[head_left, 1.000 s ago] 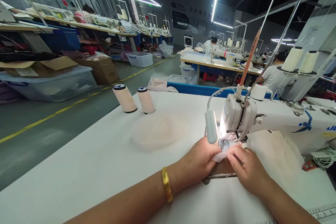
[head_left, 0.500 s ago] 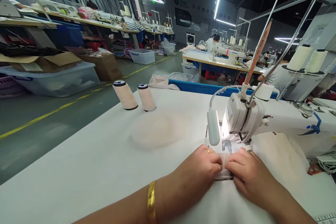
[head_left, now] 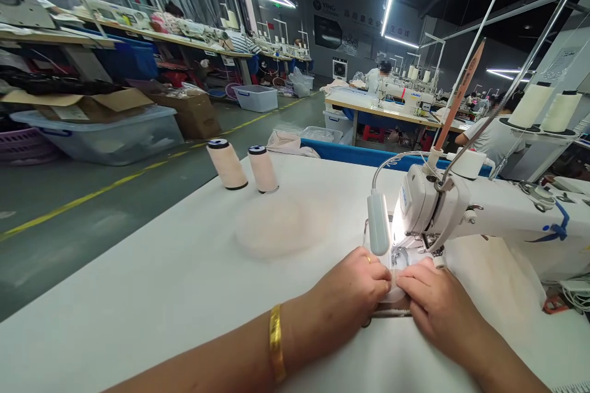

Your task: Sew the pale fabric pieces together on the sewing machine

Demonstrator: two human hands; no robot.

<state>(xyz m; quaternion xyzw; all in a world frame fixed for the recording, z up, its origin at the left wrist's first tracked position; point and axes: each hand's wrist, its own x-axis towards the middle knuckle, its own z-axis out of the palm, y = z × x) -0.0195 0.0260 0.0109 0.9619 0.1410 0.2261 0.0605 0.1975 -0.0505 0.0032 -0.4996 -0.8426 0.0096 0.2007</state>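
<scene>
A small piece of thin, pale fabric [head_left: 393, 295] lies on the bed of the white sewing machine [head_left: 431, 196], just on the near side of its presser foot. My left hand [head_left: 362, 279] is closed on the fabric's left side, with curled fingers and a ring on one of them. From the right, my right hand [head_left: 433, 291] pinches the same piece, its fingertips close to those of my left hand. Both hands sit low, right below the lit needle area. The lamp [head_left: 378, 221] partly covers the view left of the needle. Fingers hide most of the fabric.
Two cones of peach thread [head_left: 227, 164] stand on the white table [head_left: 152, 295] at the far left. More pale cloth [head_left: 495, 276] lies under the machine arm. A pencil [head_left: 461, 95] sticks up from the machine head. Other people sit at machines farther back.
The fabric has slid a little forward toward the needle between my hands, and more of the plate's near edge shows. The whole view has shifted slightly.
</scene>
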